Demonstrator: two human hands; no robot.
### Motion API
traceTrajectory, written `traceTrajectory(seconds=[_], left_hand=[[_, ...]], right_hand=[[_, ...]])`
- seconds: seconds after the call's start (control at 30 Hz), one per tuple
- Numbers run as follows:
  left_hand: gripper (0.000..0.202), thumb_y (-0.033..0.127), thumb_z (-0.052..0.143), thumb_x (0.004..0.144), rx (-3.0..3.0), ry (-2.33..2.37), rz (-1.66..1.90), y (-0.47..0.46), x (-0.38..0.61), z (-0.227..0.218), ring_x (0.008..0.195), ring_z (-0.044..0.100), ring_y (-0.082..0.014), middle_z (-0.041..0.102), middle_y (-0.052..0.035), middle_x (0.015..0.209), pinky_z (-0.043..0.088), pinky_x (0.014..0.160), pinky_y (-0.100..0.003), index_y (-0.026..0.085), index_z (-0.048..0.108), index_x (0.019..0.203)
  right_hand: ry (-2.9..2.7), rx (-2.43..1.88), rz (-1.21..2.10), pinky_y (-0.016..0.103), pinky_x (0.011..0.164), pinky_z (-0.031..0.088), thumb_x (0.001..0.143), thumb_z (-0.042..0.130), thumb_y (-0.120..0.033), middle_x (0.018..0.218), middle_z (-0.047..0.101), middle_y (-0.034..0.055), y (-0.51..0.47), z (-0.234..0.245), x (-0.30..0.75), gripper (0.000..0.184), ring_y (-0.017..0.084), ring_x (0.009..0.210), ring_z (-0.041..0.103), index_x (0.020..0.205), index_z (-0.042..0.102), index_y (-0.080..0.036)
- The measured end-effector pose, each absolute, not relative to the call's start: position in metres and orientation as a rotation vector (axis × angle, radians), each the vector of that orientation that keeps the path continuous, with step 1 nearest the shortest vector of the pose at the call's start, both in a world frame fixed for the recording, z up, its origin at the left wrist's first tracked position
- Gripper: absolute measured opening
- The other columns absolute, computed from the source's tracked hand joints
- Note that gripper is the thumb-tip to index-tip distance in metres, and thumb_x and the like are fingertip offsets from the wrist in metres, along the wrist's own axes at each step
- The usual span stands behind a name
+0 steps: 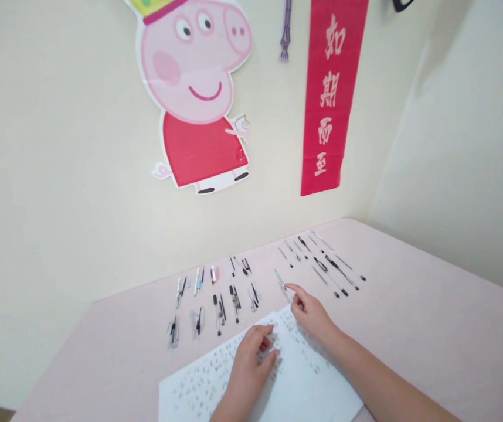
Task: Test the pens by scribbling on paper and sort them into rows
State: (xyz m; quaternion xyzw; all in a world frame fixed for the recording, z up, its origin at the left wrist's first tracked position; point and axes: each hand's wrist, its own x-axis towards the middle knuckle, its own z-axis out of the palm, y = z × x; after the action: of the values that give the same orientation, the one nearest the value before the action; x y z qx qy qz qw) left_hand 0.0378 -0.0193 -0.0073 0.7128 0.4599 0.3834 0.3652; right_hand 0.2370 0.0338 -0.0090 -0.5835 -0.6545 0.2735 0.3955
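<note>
Reading 如期而至: red banner (pixel 331 111) beyond right hand (pixel 312 312) and pen (pixel 279 277)

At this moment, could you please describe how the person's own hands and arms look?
The left hand and right hand are ungloved, with no rings on the visible fingers. The right forearm shows no sleeve, watch or bracelet; the left forearm is mostly out of view.

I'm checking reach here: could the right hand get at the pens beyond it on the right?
Probably yes: nothing seems to stand between the right hand and those pens, though its index finger is at or near a clear pen.
</note>
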Motion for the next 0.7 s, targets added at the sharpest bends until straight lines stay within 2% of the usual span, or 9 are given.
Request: traceTrajectory(seconds=[0.3,0.43,0.7], left_hand=[[0.037,0.011,0.055,0.073,1.857,1.181,0.960,-0.019,0.037,-0.011,0.079,0.059,-0.0175,0.063,-0.0076,0.095,0.048,0.077,-0.035,0.018,0.062,0.108],[0.035,0.012,0.055,0.074,1.866,1.180,0.954,-0.019,0.036,-0.012,0.080,0.059,-0.0176,0.063,-0.0079,0.097,0.048,0.078,-0.035,0.018,0.062,0.108],[0.034,0.011,0.054,0.074,1.881,1.193,0.930,-0.018,0.037,-0.011,0.079,0.059,-0.0175,0.063,-0.0079,0.096,0.048,0.078,-0.035,0.018,0.062,0.107]], right_hand=[[-1.562,-1.497,0.763,0.023,0.056,0.039,0.077,0.049,-0.018,0.067,0.056,-0.0017,0.056,-0.022,0.246,0.041,0.012,0.057,0.052,0.118,0.051,-0.012],[-1.576,-1.555,0.699,0.023,0.060,0.040,0.076,0.050,-0.016,0.067,0.059,-0.0008,0.074,-0.022,0.251,0.035,0.013,0.060,0.054,0.111,0.056,-0.013],[-1.606,-1.743,0.563,0.022,0.063,0.041,0.080,0.050,-0.015,0.072,0.065,0.0021,0.111,-0.015,0.250,0.034,0.013,0.064,0.057,0.113,0.057,-0.011]])
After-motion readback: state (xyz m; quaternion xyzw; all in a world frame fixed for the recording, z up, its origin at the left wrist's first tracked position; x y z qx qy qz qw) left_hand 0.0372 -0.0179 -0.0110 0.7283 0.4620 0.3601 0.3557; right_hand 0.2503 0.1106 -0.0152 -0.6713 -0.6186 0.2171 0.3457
